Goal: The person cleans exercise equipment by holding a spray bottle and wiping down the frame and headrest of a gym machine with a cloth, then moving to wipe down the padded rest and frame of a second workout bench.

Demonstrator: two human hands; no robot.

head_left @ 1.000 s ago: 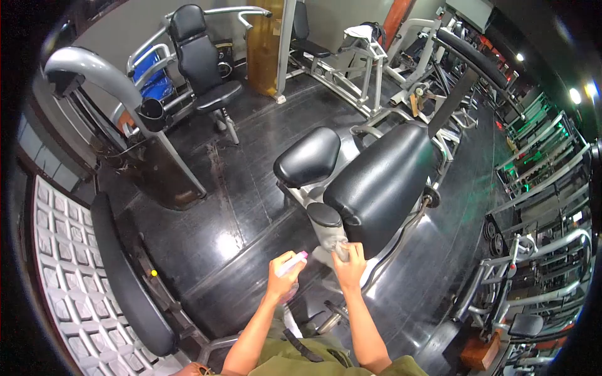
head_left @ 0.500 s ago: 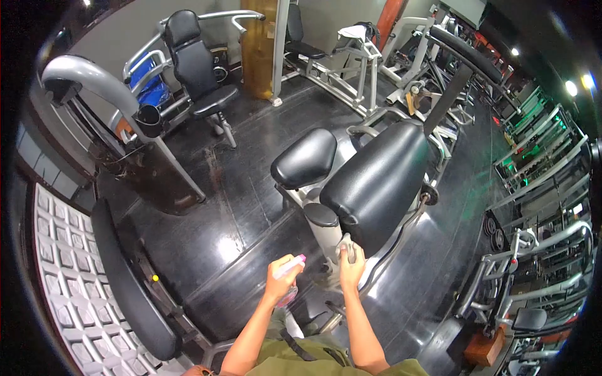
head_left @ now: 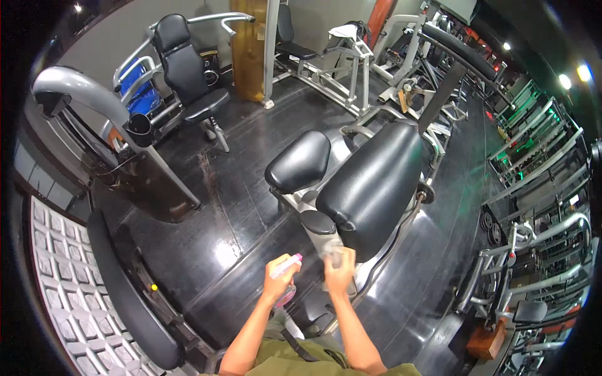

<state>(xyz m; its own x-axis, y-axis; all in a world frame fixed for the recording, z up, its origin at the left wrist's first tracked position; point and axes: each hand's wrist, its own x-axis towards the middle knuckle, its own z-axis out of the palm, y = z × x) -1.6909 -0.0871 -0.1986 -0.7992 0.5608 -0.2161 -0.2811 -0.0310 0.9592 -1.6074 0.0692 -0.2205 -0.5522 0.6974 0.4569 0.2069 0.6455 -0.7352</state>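
Left hand: curled round spray bottle, near centre; likely light, slippery; grip neck | Right hand: pinching blurred cloth at grey post, right of bottle; likely soft; hold bunched

- rag in the right hand is pretty blurry, lower middle
- left hand hides part of the spray bottle
- green shirt gets chopped by bottom edge

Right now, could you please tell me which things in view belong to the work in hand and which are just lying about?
In use:
spray bottle, left hand
pale cloth, right hand
grey machine post, by the cloth

Just around:
white towel
brown box
weight plates
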